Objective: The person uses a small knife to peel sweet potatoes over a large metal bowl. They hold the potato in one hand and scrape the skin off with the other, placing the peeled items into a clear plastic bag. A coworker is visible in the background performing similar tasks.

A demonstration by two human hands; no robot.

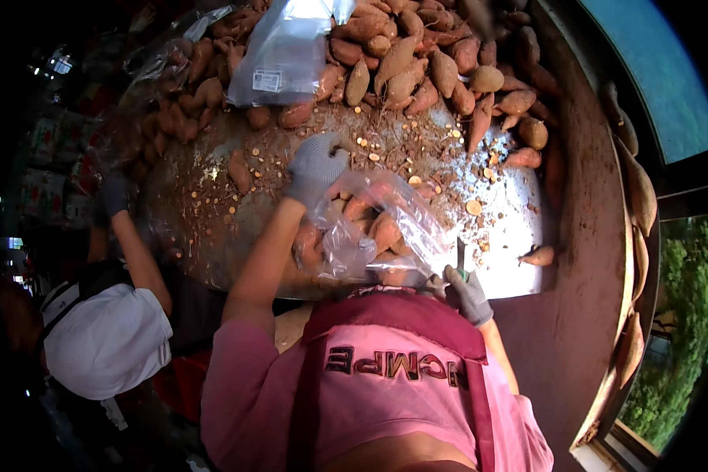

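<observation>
A clear plastic bag (416, 221) lies open in front of me at the table's near edge, with several sweet potatoes (384, 231) inside. My left hand (318, 164), in a grey knit glove, is curled at the bag's far left rim and appears to grip the film. At the bag's near right corner is my gloved right hand (469, 295). It holds a small knife (461, 253) with a dark blade pointing away from me and a bit of green at the handle. The bag's edge meets the fingers of this hand.
A large heap of sweet potatoes (398, 65) covers the far side of the metal table (513, 230). A stack of plastic bags (289, 56) lies on it. Soil and cut root slices litter the tabletop. A co-worker (106, 339) in a white cap works at left. A windowed wall stands at right.
</observation>
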